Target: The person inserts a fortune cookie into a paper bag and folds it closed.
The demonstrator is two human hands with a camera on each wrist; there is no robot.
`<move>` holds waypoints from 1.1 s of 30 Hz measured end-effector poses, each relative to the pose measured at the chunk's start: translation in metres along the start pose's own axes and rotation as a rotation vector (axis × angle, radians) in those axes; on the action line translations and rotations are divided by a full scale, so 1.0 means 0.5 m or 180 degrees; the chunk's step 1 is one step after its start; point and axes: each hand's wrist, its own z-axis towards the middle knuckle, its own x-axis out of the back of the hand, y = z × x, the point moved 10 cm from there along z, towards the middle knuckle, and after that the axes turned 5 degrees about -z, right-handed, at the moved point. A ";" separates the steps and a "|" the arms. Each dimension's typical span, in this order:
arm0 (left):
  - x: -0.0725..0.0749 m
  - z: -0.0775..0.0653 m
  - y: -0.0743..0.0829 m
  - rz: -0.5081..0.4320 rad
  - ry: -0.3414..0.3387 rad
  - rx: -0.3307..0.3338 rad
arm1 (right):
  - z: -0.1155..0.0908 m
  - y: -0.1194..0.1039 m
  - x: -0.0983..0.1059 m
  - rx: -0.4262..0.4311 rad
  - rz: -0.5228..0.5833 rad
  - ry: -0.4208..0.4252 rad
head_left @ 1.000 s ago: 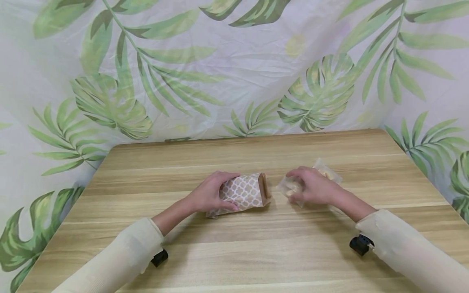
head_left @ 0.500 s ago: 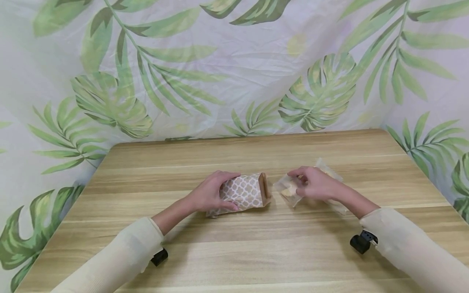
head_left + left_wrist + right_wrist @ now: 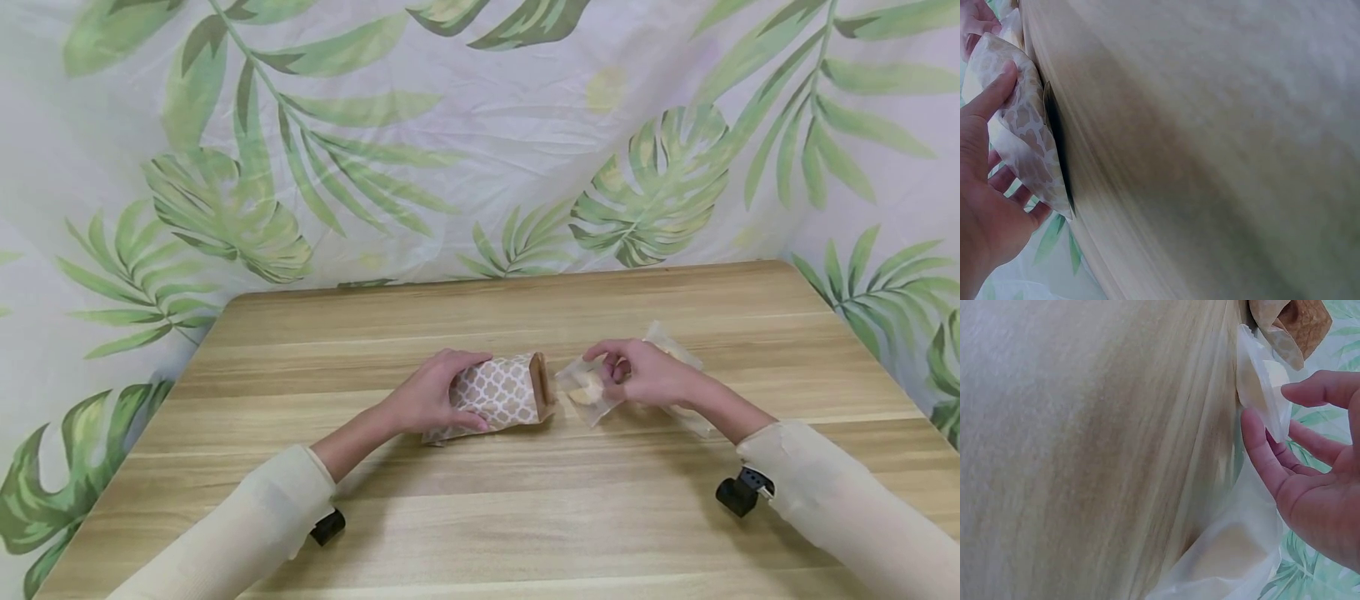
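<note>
A brown paper bag [image 3: 498, 390] with a white lattice print lies on its side, its mouth facing right. My left hand [image 3: 427, 396] grips it round the closed end, thumb on the near side and fingers along the far side. My right hand [image 3: 651, 373] pinches the right edge of a small clear packet [image 3: 585, 393] with a pale yellow piece inside, just right of the bag's mouth. In the right wrist view the packet [image 3: 1264, 387] stands between thumb and fingers. The bag's inside is mostly hidden.
Behind and under the right hand lies another clear packet [image 3: 671, 348], partly covered by the hand and wrist; pale contents show through it in the right wrist view. All rests on a wooden table [image 3: 480, 517], with a leaf-print cloth [image 3: 450, 167] hanging behind its far edge.
The right hand has shifted its fingers back to the packet's right edge, so more of the packet shows, and the packet sits slightly further left. The left hand and bag have stayed put.
</note>
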 end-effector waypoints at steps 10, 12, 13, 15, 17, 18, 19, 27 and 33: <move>0.003 -0.001 0.000 0.0009 0.0016 0.0034 | 0.001 -0.004 0.005 -0.0001 0.0175 0.0104; 0.003 0.000 0.000 0.0016 0.0019 0.0034 | 0.001 -0.002 0.007 -0.0019 0.0220 0.0142; 0.003 -0.001 0.000 0.0021 0.0022 0.0029 | 0.001 0.000 0.008 -0.0032 0.0252 0.0162; 0.003 -0.001 0.000 0.0015 0.0017 0.0030 | 0.001 0.003 0.010 -0.0050 0.0322 0.0203; 0.002 -0.001 0.000 0.0013 0.0013 0.0027 | 0.002 0.004 0.012 -0.0057 0.0388 0.0251; 0.001 -0.001 0.000 0.0013 0.0011 0.0028 | 0.002 0.004 0.013 -0.0048 0.0413 0.0280; 0.001 -0.001 0.000 0.0005 0.0009 0.0031 | 0.002 0.002 0.015 -0.0037 0.0435 0.0308; 0.000 -0.002 0.001 -0.0022 0.0023 0.0042 | 0.000 -0.017 0.030 0.0077 0.0464 0.0516; -0.002 -0.002 0.002 -0.0018 0.0027 0.0039 | -0.005 -0.031 0.039 0.0080 0.0558 0.0546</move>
